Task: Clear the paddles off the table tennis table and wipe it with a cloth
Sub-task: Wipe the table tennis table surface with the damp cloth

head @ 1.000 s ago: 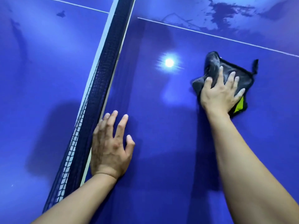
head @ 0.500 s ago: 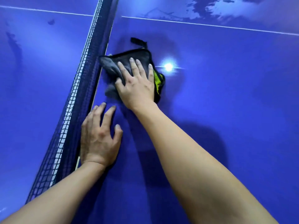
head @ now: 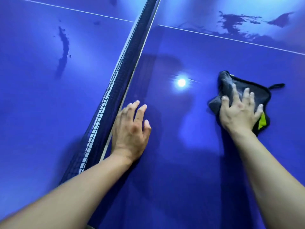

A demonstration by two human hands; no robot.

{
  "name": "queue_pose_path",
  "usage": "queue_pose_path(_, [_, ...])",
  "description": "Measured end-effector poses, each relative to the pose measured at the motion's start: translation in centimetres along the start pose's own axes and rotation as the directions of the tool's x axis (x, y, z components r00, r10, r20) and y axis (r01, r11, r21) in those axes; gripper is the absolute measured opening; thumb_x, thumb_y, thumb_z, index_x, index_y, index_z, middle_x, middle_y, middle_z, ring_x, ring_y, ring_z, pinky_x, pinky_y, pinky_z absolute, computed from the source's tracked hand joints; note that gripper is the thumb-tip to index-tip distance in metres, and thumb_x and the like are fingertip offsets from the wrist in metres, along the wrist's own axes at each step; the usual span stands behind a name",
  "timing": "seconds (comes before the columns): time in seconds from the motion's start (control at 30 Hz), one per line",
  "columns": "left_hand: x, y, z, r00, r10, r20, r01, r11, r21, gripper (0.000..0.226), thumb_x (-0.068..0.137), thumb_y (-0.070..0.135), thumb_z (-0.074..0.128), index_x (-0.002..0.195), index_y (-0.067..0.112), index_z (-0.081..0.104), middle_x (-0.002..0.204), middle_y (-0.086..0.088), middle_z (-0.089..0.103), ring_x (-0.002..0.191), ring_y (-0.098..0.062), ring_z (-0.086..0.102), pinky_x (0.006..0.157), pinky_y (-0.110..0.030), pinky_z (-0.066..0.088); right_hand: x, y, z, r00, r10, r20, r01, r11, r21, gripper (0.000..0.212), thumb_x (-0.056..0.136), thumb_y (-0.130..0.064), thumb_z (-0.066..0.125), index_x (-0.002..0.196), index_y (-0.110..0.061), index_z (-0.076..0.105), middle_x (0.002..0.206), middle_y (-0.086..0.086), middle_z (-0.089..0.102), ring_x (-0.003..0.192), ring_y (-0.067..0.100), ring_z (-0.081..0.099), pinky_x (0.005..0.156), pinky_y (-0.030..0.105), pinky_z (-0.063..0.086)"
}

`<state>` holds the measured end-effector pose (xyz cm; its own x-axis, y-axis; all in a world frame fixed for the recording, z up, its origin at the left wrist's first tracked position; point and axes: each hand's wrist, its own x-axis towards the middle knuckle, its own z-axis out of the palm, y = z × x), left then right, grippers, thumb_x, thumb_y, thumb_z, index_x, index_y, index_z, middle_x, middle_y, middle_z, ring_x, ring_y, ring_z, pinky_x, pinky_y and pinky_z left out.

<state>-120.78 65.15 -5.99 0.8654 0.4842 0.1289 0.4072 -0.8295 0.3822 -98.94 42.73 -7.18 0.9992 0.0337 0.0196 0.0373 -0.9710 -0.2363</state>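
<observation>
Soft, limp cloth point(head: 259, 94) prob bunches; we press its middle w/ flat-fingered right hand point(head: 239, 113); left hand point(head: 130, 129) rests flat on desk point(head: 181, 162).

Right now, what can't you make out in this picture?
Head view:
The table under the cloth: hidden by cloth and right hand.
Paddles: none in frame; table ends cut off.
Dark streak beyond the net: water or dirt, cannot tell.
Right fingertips: motion-blurred.
</observation>
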Motion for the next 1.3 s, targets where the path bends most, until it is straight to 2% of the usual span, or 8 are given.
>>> queue_pose_path(0.23, [-12.4, -2.2, -3.3, 0.995, -0.03, 0.098, 0.027, 0.999, 0.033, 0.053, 0.087, 0.024, 0.051, 0.136, 0.006, 0.059, 0.148, -0.017, 0.05, 0.136, -0.039, 0.049, 0.108, -0.056, 0.044, -11.2, -19.1, 5.1, 0.865, -0.494, 0.082, 0.495, 0.869, 0.008, 0.062, 0.099, -0.055, 0.035, 0.158, -0.043, 0.027, 0.17, 0.004, 0.02, 0.157, 0.02, 0.011, 0.125, 0.055, -0.001])
queue_pose_path(0.4, [-15.6, -4.7, -4.2, 0.968, 0.064, 0.242, -0.089, 0.992, 0.092, 0.065, 0.09, 0.034, 0.04, 0.152, 0.014, 0.041, 0.163, -0.009, 0.03, 0.15, -0.031, 0.029, 0.116, -0.05, 0.037, -13.2, -19.1, 5.0, 0.823, -0.556, 0.114, 0.554, 0.831, 0.058, 0.058, 0.1, -0.053, 0.033, 0.158, -0.044, 0.029, 0.169, 0.003, 0.023, 0.157, 0.017, 0.013, 0.126, 0.051, -0.001])
queue_pose_path(0.53, [-16.0, -5.3, -3.7, 0.966, 0.078, 0.248, -0.097, 0.993, 0.068, 0.065, 0.094, 0.036, 0.036, 0.156, 0.015, 0.033, 0.166, -0.007, 0.022, 0.155, -0.026, 0.017, 0.121, -0.045, 0.023, -12.1, -11.5, 3.2, 0.894, -0.445, 0.057, 0.445, 0.895, 0.027, 0.059, 0.1, -0.05, 0.037, 0.158, -0.041, 0.03, 0.168, 0.003, 0.024, 0.156, 0.018, 0.018, 0.126, 0.05, 0.003])
queue_pose_path(0.73, [-16.1, -5.2, -3.5, 0.965, 0.072, 0.252, -0.086, 0.995, 0.045, 0.064, 0.095, 0.036, 0.034, 0.156, 0.014, 0.033, 0.166, -0.009, 0.021, 0.155, -0.028, 0.016, 0.125, -0.041, 0.009, -9.8, 5.2, -1.7, 0.998, 0.05, 0.039, -0.048, 0.998, -0.047, 0.058, 0.104, -0.051, 0.033, 0.161, -0.038, 0.024, 0.17, 0.007, 0.019, 0.157, 0.021, 0.013, 0.126, 0.053, 0.001])
queue_pose_path(0.9, [-16.1, -5.1, -3.8, 0.963, 0.068, 0.262, -0.08, 0.996, 0.033, 0.064, 0.095, 0.033, 0.034, 0.155, 0.011, 0.036, 0.164, -0.014, 0.025, 0.153, -0.032, 0.022, 0.125, -0.042, 0.012, -11.1, 2.8, -0.9, 0.977, 0.214, -0.011, -0.215, 0.976, -0.026, 0.06, 0.103, -0.052, 0.031, 0.161, -0.036, 0.025, 0.17, 0.009, 0.016, 0.157, 0.023, 0.011, 0.124, 0.058, 0.003])
queue_pose_path(1.03, [-15.6, -4.0, -4.5, 0.943, 0.053, 0.329, -0.083, 0.994, 0.077, 0.064, 0.1, 0.029, 0.038, 0.16, 0.014, 0.021, 0.168, -0.013, 0.008, 0.156, -0.029, 0.006, 0.127, -0.043, 0.006, -14.5, -7.2, 1.5, 0.996, -0.086, 0.022, 0.087, 0.993, -0.076, 0.059, 0.103, -0.047, 0.039, 0.16, -0.039, 0.025, 0.17, 0.007, 0.017, 0.156, 0.023, 0.015, 0.125, 0.054, 0.005])
queue_pose_path(1.17, [-17.2, -3.7, -6.7, 0.919, 0.065, 0.388, -0.117, 0.987, 0.113, 0.072, 0.099, 0.026, 0.037, 0.161, 0.012, 0.003, 0.168, -0.012, -0.005, 0.156, -0.026, -0.006, 0.126, -0.041, 0.004, -21.6, -16.8, 4.3, 0.877, -0.472, 0.086, 0.475, 0.88, -0.011, 0.06, 0.098, -0.054, 0.036, 0.158, -0.045, 0.028, 0.169, 0.004, 0.022, 0.156, 0.02, 0.015, 0.125, 0.053, 0.002])
queue_pose_path(1.3, [-20.3, -4.4, -9.4, 0.882, 0.059, 0.467, -0.136, 0.982, 0.134, 0.068, 0.101, 0.033, 0.033, 0.161, 0.015, 0.007, 0.169, -0.008, -0.004, 0.156, -0.021, -0.004, 0.126, -0.031, -0.003, -22.7, -17.0, 4.2, 0.796, -0.585, 0.153, 0.587, 0.808, 0.036, 0.057, 0.102, -0.054, 0.031, 0.158, -0.047, 0.025, 0.17, 0.0, 0.02, 0.157, 0.016, 0.011, 0.126, 0.049, 0.0])
